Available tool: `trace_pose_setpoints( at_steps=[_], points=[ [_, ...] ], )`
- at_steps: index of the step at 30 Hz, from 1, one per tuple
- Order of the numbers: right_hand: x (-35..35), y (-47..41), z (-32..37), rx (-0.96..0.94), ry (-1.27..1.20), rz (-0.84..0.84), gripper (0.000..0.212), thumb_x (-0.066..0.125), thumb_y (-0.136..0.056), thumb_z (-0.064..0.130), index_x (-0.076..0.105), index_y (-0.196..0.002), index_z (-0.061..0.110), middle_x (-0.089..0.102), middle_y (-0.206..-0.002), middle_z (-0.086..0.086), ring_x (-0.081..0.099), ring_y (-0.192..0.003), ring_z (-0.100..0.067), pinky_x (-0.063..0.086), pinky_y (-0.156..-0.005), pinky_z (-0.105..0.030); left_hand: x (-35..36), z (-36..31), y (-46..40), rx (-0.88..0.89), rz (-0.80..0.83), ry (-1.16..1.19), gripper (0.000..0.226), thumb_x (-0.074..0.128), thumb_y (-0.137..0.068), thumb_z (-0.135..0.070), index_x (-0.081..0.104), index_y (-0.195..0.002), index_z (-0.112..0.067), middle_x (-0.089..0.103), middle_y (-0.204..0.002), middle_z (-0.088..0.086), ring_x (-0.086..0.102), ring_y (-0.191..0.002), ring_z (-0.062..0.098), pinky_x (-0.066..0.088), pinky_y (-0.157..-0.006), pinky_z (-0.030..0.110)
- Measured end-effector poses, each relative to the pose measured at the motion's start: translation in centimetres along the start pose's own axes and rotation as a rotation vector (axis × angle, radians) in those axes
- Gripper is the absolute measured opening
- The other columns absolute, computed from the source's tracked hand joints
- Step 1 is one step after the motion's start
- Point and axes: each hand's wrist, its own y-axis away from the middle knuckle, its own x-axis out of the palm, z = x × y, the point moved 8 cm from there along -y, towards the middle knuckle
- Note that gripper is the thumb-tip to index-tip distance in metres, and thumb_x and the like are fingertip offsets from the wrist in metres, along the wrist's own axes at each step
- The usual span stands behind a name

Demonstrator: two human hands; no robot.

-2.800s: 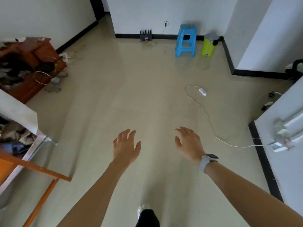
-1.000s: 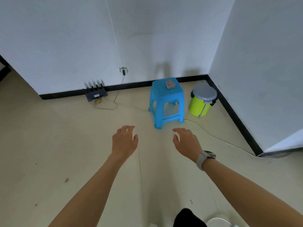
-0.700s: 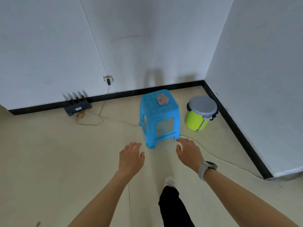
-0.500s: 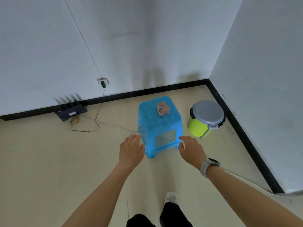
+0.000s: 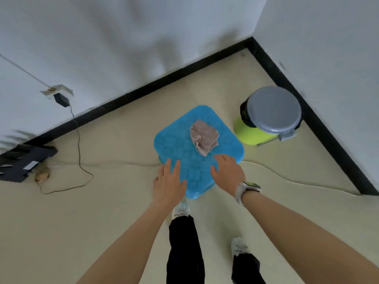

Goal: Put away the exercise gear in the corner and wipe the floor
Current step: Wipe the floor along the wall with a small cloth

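Both hands are held out over the blue stool (image 5: 184,152) with nothing in them. The left hand (image 5: 168,184) has its fingers straight and a little apart, so its grip is loose and holds nothing. The right hand (image 5: 228,174), the one with the watch (image 5: 247,190) on its wrist, has its grip loose too, with the fingers spread.

The rag (image 5: 203,136) lies crumpled on top of the stool. It sits just past the right hand's fingertips and a bit farther from the left hand. No hand touches it yet.

To the right of the right hand, past the stool, a green bin (image 5: 253,133) with a gray lid stands near the corner of the room. Far to the left of the left hand, a dark flat thing (image 5: 22,158) lies against the wall, with a thin black cord (image 5: 79,144) going up to a plug.

I think the job has hardly begun. I cannot see any exercise gear here, so I cannot tell if that part is done. The floor (image 5: 102,212) does not look wiped yet, since the rag is not picked up. Taking the rag looks like the next thing to do, and then the wiping is left.
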Motion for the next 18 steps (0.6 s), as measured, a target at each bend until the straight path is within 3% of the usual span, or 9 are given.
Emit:
trace_pose_setpoints(
  at_steps=[5,8,10,12,13,15,18],
  points=[
    [5.0,-7.2,0.6,0.036,0.055,-0.028,0.064,0.049,-0.091,0.038,0.024,-0.142,0.009,0.02,-0.153,-0.011,0.013,-0.143,-0.026,0.02,-0.114,-0.044,4.2,1.5,-7.6,0.147,0.088,-0.131,0.076,0.045,-0.091,-0.045,0.002,-0.149,-0.022,-0.007,-0.157,0.009,-0.003,-0.145,0.029,0.023,-0.112,0.044],
    [7.2,-10.4,0.2,0.089,0.112,-0.04,0.07,0.049,-0.091,0.04,0.016,-0.146,0.013,0.008,-0.157,-0.008,0.004,-0.145,-0.024,0.012,-0.116,-0.047,6.1,2.2,-10.5,0.192,0.132,-0.215,0.087,0.048,-0.087,-0.053,-0.007,-0.148,-0.022,-0.014,-0.156,0.01,-0.011,-0.144,0.031,0.015,-0.114,0.049],
    [7.5,-11.6,-0.4,0.091,0.187,-0.144,0.061,0.06,-0.086,0.033,0.037,-0.139,0.016,0.03,-0.151,-0.008,0.026,-0.141,-0.024,0.028,-0.111,-0.045,7.2,2.8,-11.4,0.204,0.156,-0.249,0.092,0.048,-0.085,-0.056,-0.011,-0.147,-0.022,-0.018,-0.156,0.01,-0.014,-0.143,0.032,0.013,-0.113,0.053],
    [7.0,-12.0,-0.6,0.054,0.242,-0.298,0.045,0.075,-0.07,0.021,0.064,-0.114,0.018,0.061,-0.126,-0.006,0.057,-0.118,-0.024,0.048,-0.093,-0.04,7.6,3.1,-11.4,0.214,0.163,-0.262,0.094,0.049,-0.084,-0.057,-0.012,-0.147,-0.023,-0.019,-0.156,0.009,-0.015,-0.143,0.031,0.014,-0.113,0.055],
    [6.9,-12.0,-0.6,0.04,0.249,-0.332,0.041,0.077,-0.065,0.016,0.068,-0.105,0.018,0.068,-0.115,-0.004,0.063,-0.108,-0.023,0.052,-0.087,-0.037,7.7,3.1,-11.3,0.218,0.18,-0.265,0.094,0.05,-0.084,-0.057,-0.012,-0.147,-0.024,-0.018,-0.156,0.009,-0.015,-0.143,0.031,0.016,-0.112,0.055],
    [6.3,-11.7,-0.6,0.013,0.172,-0.374,0.034,0.073,-0.063,0.006,0.07,-0.096,0.012,0.072,-0.101,-0.006,0.068,-0.098,-0.025,0.052,-0.085,-0.032,7.5,3.3,-11.2,0.215,0.219,-0.262,0.093,0.053,-0.085,-0.052,-0.009,-0.147,-0.024,-0.017,-0.156,0.009,-0.014,-0.143,0.031,0.017,-0.112,0.055],
    [4.1,-9.0,-1.3,0.079,-0.132,-0.386,0.02,0.054,-0.078,-0.004,0.063,-0.095,-0.001,0.067,-0.092,-0.019,0.064,-0.089,-0.037,0.036,-0.092,-0.036,6.1,2.7,-11.2,0.196,0.258,-0.242,0.087,0.056,-0.086,-0.045,0.001,-0.148,-0.021,-0.008,-0.157,0.01,-0.007,-0.144,0.032,0.019,-0.112,0.052]
  ],
)
